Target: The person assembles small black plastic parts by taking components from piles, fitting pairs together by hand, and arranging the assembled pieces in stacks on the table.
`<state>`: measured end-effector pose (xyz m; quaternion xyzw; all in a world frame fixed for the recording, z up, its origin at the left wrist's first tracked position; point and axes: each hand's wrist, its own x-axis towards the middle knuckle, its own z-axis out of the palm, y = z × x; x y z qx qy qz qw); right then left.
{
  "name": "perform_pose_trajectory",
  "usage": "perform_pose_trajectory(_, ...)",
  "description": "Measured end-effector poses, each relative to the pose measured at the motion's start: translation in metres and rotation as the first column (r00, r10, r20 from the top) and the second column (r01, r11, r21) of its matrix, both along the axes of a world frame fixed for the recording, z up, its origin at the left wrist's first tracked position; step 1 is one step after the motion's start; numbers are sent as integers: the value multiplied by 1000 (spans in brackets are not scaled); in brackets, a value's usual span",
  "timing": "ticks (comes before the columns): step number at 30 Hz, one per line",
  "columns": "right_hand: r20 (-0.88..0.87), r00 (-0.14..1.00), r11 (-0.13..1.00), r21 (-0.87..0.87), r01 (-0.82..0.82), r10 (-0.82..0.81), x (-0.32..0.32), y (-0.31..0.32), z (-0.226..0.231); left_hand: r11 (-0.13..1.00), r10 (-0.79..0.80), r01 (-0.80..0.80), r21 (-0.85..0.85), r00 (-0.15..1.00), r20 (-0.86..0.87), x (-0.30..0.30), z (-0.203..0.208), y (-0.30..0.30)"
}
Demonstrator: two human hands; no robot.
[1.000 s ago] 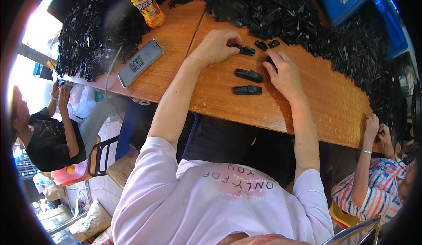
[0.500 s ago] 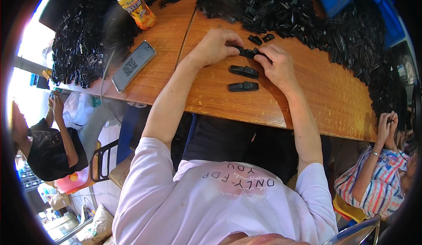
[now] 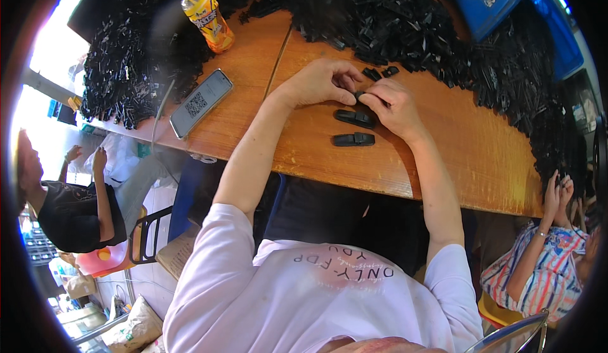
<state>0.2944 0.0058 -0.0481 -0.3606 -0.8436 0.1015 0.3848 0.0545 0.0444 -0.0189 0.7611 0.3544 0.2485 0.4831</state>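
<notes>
My left hand and my right hand meet above the wooden table, fingers bent in a pinch. Between their fingertips is a small black plastic piece, mostly covered by the fingers. Two long black plastic pieces, buckle-like in shape, lie on the wood just nearer to me: the upper one close under my fingers, the lower one below it. Just beyond my right hand lie two small black parts, one on the left and one on the right.
Heaped black plastic parts line the table's far side, with another pile at left. A yellow-capped drink bottle and a phone stand and lie left. Blue bins are far right. People sit at both sides.
My hands have drawn closer together over the black piece, which showed as a longer shape between them before. The whole view has shifted slightly. The person at left has parted their hands.
</notes>
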Motion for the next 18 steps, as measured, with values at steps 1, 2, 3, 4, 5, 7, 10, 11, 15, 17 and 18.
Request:
perform_pose_trajectory(1,-155,985,996,-54,65,-72,-3,-2,1,1000,4,-4,7,1000,-1,-1,1,3)
perform_pose_trajectory(2,-302,942,986,-118,120,-150,-6,-3,1,986,143,-148,70,987,67,-1,3,7)
perform_pose_trajectory(3,-301,942,986,-115,122,-152,-4,-1,1,950,270,-287,120,952,144,2,4,12)
perform_pose_trajectory(4,-201,953,974,-28,227,-228,-5,1,3,889,341,-372,267,927,159,1,-2,18)
perform_pose_trajectory(5,-107,944,945,68,320,-312,-7,3,3,885,348,-379,271,924,157,-3,-14,26)
perform_pose_trajectory(7,-7,952,947,103,305,-306,-9,4,0,500,532,-278,820,846,-38,-7,-37,37)
perform_pose_trajectory(10,97,949,950,118,288,-299,1,5,-7,608,524,-300,735,847,-87,-2,-31,40)
perform_pose_trajectory(11,100,955,958,101,269,-279,5,5,-10,612,516,-294,734,852,-88,-1,-26,38)
perform_pose_trajectory(15,-60,964,962,81,262,-258,7,0,-11,607,429,-156,779,890,-156,-2,-20,27)
perform_pose_trajectory(17,-127,938,943,-133,305,-321,11,-1,-11,610,381,-148,779,916,-124,2,-19,18)
perform_pose_trajectory(18,-124,938,942,-133,307,-323,12,-1,-9,685,346,-204,700,936,-66,5,-17,11)
